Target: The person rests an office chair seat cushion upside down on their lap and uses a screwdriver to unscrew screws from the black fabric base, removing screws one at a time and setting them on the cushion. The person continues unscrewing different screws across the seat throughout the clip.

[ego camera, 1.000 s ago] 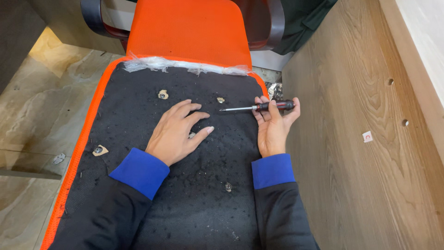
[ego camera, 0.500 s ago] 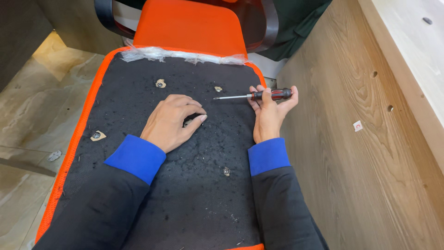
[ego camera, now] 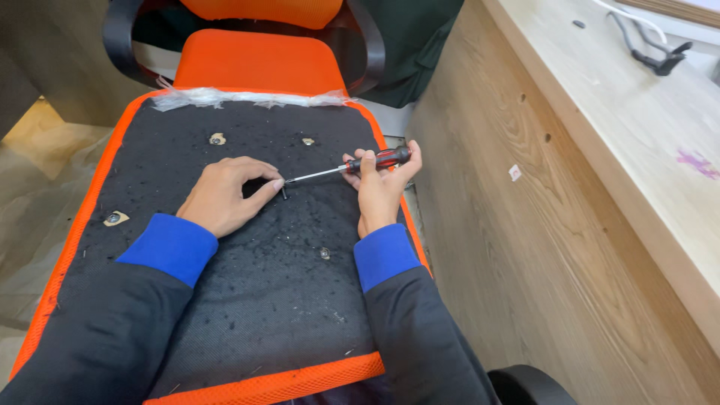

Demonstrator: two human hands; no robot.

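**Screw pinched, driver tip closing in**

While your left hand rests on the black underside of the seat pad, its thumb and forefinger are pinched shut on a small dark screw standing at the pad's centre. Your right hand is closed around the red-and-black handle of the screwdriver, which lies nearly flat, its shaft pointing toward 9 o'clock with the tip just beside the screw and your left fingertips.

Other fixing points show on the pad: two torn holes at 12 o'clock, one near the orange edge at 9 o'clock, and a fitted screw at 5 o'clock of the one you hold. An orange chair stands beyond the pad, a wooden panel to your right.

The likely trouble is the tip: at this flat angle it may skid off the screw head and jab your forefinger (which sits right beside it). The screw could also tip over or drop into the dark fabric, where it would be hard to spot.
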